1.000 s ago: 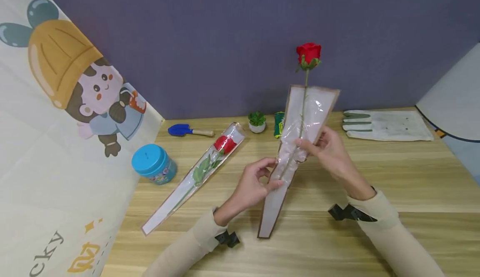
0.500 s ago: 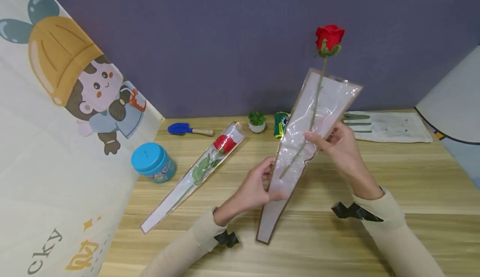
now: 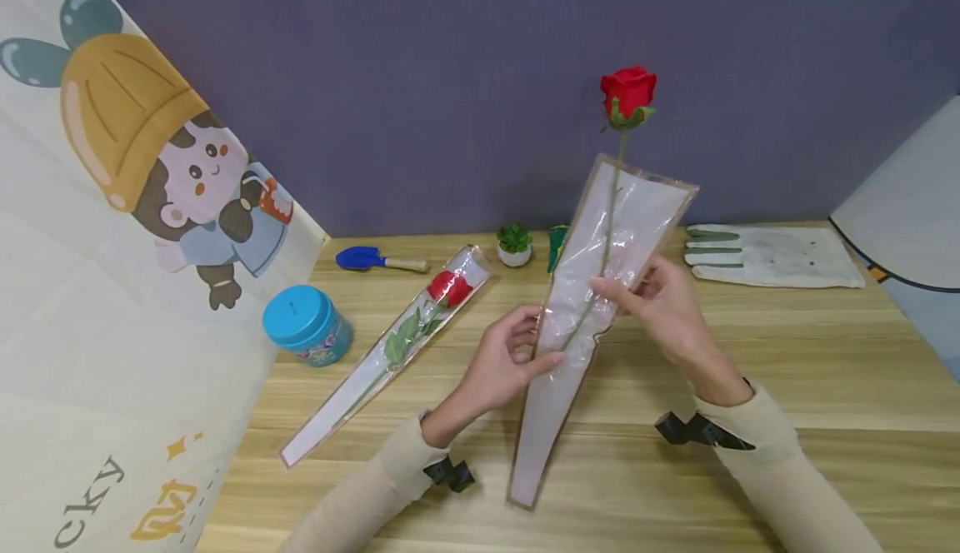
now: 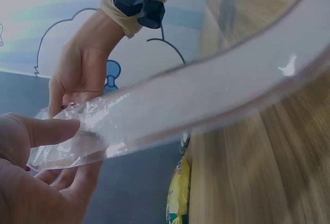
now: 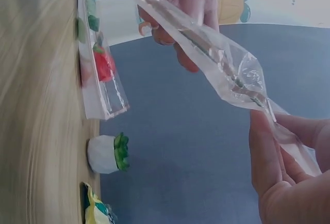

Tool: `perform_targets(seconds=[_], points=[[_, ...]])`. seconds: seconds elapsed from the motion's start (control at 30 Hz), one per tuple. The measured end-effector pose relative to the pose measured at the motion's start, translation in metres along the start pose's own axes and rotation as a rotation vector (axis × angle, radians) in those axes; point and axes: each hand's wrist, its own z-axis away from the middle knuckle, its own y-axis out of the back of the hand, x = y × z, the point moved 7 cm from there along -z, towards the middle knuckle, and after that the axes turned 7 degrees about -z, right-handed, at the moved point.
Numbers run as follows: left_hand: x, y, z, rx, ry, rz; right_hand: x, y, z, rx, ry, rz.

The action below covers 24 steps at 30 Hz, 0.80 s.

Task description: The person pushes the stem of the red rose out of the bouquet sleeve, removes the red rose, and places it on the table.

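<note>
A red rose stands with its bloom above the wide mouth of a clear-fronted, white-backed flower sleeve; its stem runs down inside. My right hand grips the sleeve's right side about midway, thumb over the front by the stem. Lower on the left edge, my left hand pinches the sleeve with the thumb in front and fingers behind. The right wrist view shows the plastic creased around the stem near my right hand. In the left wrist view, the sleeve's narrow part stretches away from my left hand.
Left of my hands lies another wrapped rose, beside a blue-lidded tub. Along the back are a blue trowel, a small potted succulent, a green packet partly behind the sleeve, and a white glove.
The rose and sleeve rose to the right, then came back down and left with my right hand. My left hand has shifted slightly up the sleeve. Crumpled plastic now lies smoother.
</note>
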Motion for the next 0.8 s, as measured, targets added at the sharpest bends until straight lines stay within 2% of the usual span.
perform_targets(seconds=[0.2, 0.47, 0.63, 0.8], points=[[0.001, 0.000, 0.001, -0.008, 0.016, 0.038, 0.002, -0.004, 0.001, -0.025, -0.033, -0.041], [0.002, 0.002, 0.001, 0.004, 0.025, 0.045, 0.001, -0.001, 0.001, -0.053, -0.101, 0.045], [0.003, 0.005, 0.002, 0.015, 0.035, 0.040, -0.009, 0.015, -0.003, -0.043, -0.052, -0.105], [0.005, 0.004, 0.002, -0.003, 0.025, 0.002, -0.022, 0.043, -0.007, 0.045, 0.008, -0.193]])
